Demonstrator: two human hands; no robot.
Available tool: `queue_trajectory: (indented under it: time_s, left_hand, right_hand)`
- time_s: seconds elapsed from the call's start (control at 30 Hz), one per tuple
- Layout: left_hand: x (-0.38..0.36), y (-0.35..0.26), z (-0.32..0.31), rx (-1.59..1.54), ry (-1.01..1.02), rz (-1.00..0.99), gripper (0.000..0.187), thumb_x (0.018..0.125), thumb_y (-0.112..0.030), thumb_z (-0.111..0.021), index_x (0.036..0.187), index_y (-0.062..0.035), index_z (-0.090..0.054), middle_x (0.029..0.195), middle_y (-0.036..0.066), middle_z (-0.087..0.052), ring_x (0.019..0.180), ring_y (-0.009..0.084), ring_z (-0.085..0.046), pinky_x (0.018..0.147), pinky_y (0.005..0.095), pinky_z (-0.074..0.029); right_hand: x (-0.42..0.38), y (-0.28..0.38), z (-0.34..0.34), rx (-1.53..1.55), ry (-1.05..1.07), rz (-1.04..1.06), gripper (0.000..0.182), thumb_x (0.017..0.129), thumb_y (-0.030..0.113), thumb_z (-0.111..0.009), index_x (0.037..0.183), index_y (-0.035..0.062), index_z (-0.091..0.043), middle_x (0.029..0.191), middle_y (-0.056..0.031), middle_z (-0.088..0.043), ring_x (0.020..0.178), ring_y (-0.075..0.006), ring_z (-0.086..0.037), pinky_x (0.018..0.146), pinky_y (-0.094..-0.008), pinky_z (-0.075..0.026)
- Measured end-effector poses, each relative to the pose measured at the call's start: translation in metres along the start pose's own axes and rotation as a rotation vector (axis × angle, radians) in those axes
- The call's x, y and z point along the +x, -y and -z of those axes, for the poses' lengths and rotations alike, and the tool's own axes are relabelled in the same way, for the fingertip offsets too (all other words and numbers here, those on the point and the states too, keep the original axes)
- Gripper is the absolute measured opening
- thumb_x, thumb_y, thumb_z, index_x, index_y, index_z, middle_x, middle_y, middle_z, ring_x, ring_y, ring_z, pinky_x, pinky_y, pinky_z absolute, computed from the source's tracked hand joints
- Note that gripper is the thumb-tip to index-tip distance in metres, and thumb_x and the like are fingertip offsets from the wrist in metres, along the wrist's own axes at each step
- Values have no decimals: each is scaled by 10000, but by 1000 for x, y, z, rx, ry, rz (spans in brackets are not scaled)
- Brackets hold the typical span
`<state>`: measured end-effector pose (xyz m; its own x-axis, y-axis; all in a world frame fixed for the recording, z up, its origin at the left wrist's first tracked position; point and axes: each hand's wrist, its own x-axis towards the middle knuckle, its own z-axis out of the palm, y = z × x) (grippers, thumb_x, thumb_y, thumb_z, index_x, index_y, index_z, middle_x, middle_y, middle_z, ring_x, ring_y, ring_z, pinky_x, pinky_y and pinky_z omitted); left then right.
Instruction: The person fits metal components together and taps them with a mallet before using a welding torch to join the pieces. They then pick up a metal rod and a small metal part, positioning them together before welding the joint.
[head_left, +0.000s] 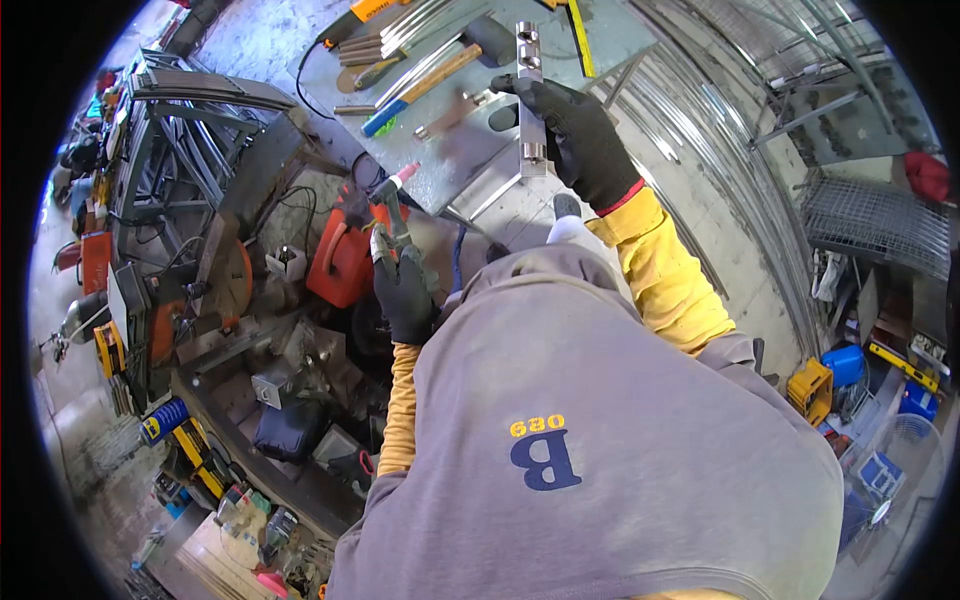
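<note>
My right hand [588, 135], in a black glove with a yellow sleeve, is closed around a narrow metal bar [532, 120]. The bar carries short shiny tube pieces at its far and near ends and stands out over the table's near edge. My left hand [404, 295], also in a black glove, grips a welding torch [396, 215]. Its pinkish nozzle [406, 172] points up and right towards the table [440, 185]. The torch tip and the bar are apart. Part of the left fingers is hidden behind the torch handle.
On the table lie a mallet [488, 42], a hammer with a blue-and-wood handle [425, 88], metal rods and a yellow ruler [580, 40]. A red container [342, 258] stands beside my left hand. Long metal profiles [720, 170] lie on the floor to the right.
</note>
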<state>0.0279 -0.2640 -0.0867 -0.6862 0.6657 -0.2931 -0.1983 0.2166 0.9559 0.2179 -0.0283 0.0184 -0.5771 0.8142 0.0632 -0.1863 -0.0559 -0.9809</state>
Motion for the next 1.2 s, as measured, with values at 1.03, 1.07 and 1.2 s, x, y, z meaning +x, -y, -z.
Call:
queue_trajectory:
  time_s: [1.03,1.07,1.2]
  left_hand:
    - [92,-2,-60,-273,189,47,500,1059,-183,-537,1544,-175,-416,946,105,-682,591,162,-622,497,315,-517]
    - [94,-2,-60,-256,187,77,499,1060,-183,-534,1545,-184,-415,946,107,-682,582,164,-620,491,316,-517]
    - [95,3,-59,-232,171,31,307,1040,-276,-588,1282,-89,-558,929,97,-676,604,192,-653,489,339,-559]
  right_hand:
    - [171,-103,26,281,324,52,328,973,378,-585,1135,103,-661,1069,-114,-706,988,-271,-678,774,-500,-566]
    - [168,-100,22,282,323,49,328,973,378,-585,1135,103,-661,1069,-114,-706,988,-271,-678,774,-500,-566]
    - [157,-61,3,520,320,46,173,994,254,-506,968,127,-621,859,-59,-668,684,-198,-634,514,-413,-508]
